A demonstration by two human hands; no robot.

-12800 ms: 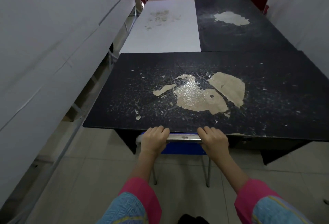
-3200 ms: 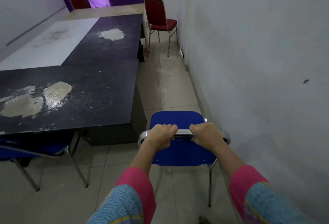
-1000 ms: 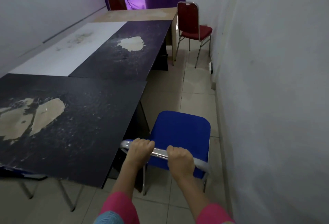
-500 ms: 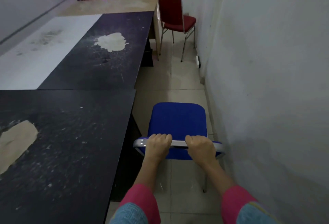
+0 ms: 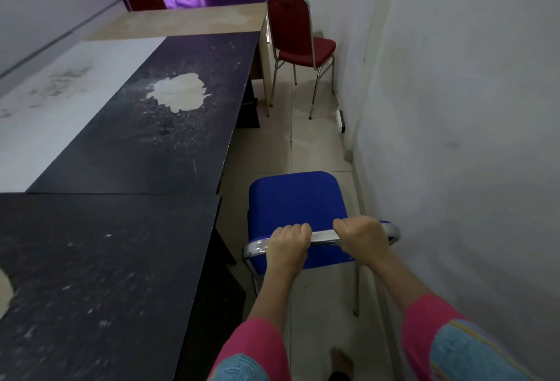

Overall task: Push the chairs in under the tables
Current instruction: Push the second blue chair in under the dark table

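1. Since we're holding the blue chair (image 5: 298, 198) by the chrome top rail (image 5: 321, 236) of its backrest, that rail looks like the best grab spot: stiff metal tube, smooth, prob a bit slippery, so we'd want a full wrap, not fingertips.
2. Chair looks light: thin tube legs, padded cloth seat. It should slide or lift w/o much effort; legs may drag or chatter on the tile floor (image 5: 303, 144).
3. Left hand (image 5: 288, 247) is curled round the rail, left of centre; right hand (image 5: 362, 238) grips it right of centre. A short bare bit of rail shows btwn them.
4. Chair sits straight in front of us, seat pointing away, in the aisle btwn the black table (image 5: 106, 259) and the wall (image 5: 454, 138). It's beside the table edge, not under it.
5. We judge it needs turning toward the table before pushing in; tight gap to the wall, so a leg could knock.
6. Red chair (image 5: 298, 38) stands farther down the aisle, also not tucked in.
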